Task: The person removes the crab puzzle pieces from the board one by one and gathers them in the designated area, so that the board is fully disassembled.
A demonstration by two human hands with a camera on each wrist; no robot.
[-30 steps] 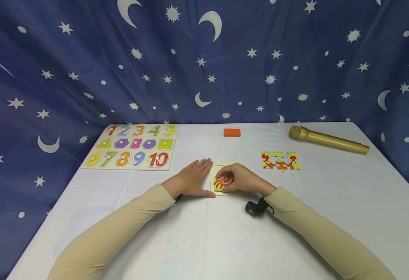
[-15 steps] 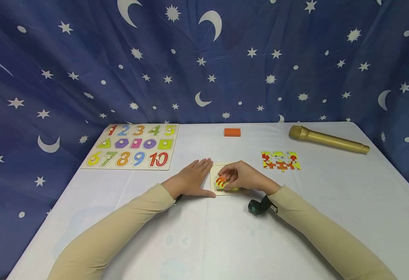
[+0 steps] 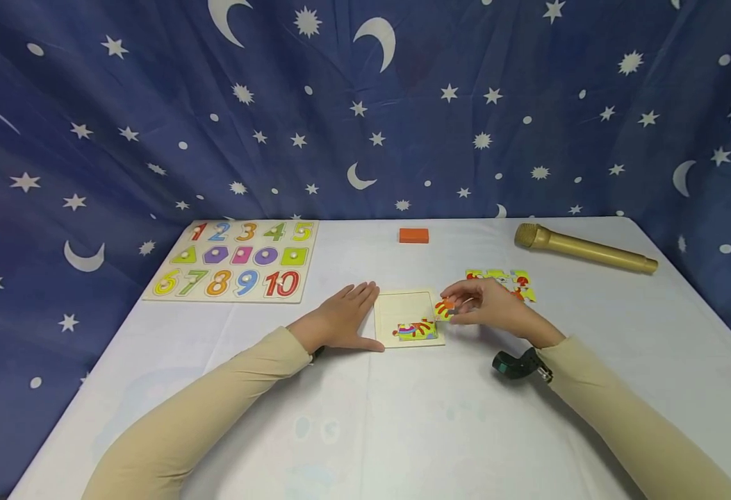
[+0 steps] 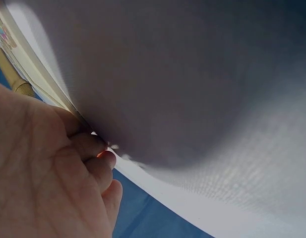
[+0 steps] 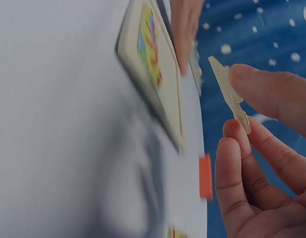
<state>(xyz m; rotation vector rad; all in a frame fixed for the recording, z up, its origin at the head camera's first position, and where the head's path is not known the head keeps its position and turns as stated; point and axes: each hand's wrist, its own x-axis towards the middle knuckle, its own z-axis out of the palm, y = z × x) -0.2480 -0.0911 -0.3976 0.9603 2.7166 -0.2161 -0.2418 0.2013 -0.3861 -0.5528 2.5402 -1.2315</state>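
Observation:
My right hand pinches a yellow and orange jigsaw piece between thumb and fingers, above the right edge of a small wooden puzzle tray. In the right wrist view the piece shows its plain pale back. Joined yellow pieces with red and rainbow markings lie in the tray's lower right part. My left hand lies flat with straight fingers and spread thumb along the tray's left edge. Behind my right hand are more jigsaw pieces, partly covered by it.
A number and shape peg board lies at the back left. An orange block sits at the back middle, and a gold microphone at the back right. A starry blue curtain hangs behind the white table.
My right hand has lifted the jigsaw piece from the tray's lower left and carried it rightward, uncovering the joined pieces in the tray. The left hand has stayed still.

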